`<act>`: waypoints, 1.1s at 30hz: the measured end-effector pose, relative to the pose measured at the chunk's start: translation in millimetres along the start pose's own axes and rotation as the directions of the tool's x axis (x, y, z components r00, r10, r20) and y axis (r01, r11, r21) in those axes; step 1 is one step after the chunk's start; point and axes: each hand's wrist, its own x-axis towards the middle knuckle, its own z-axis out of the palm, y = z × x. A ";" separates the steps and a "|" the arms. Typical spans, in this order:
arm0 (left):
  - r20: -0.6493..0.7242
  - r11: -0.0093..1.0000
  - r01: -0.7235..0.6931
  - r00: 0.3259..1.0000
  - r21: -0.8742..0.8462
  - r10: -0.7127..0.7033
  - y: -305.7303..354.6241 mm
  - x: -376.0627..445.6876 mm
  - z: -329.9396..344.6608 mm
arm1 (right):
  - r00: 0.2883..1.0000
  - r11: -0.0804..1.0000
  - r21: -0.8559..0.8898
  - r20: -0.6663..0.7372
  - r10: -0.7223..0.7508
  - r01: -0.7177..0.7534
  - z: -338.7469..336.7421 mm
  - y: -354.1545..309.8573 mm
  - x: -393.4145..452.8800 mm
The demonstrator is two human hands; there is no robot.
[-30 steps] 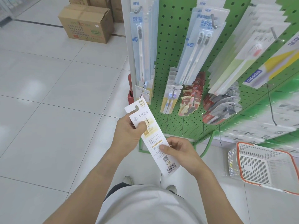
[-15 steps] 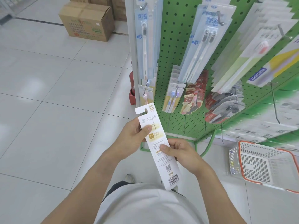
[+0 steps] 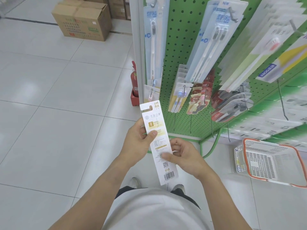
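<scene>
While the left hand (image 3: 137,141) pinches the white card (image 3: 160,144), its fingers hide behind it, only the thumb showing in front. The right hand (image 3: 184,155) pinches lower down, thumb on the print. The card stands nearly upright between the 2 hands, near the green pegboard (image 3: 182,47).

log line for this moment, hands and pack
left hand: grips pack, upper half | right hand: pinches pack, lower half | pack: barcode end toward person | basket: on floor

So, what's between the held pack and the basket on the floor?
In the head view: the right hand gripping the pack, then the green rack leg and bare tile before the basket.
</scene>
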 end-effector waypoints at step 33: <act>0.231 0.911 0.289 0.903 0.294 -0.362 -85.3 -126.5 402.9 | 0.798 0.999 -0.041 -0.601 -0.052 0.034 -239.3 161.6 -268.9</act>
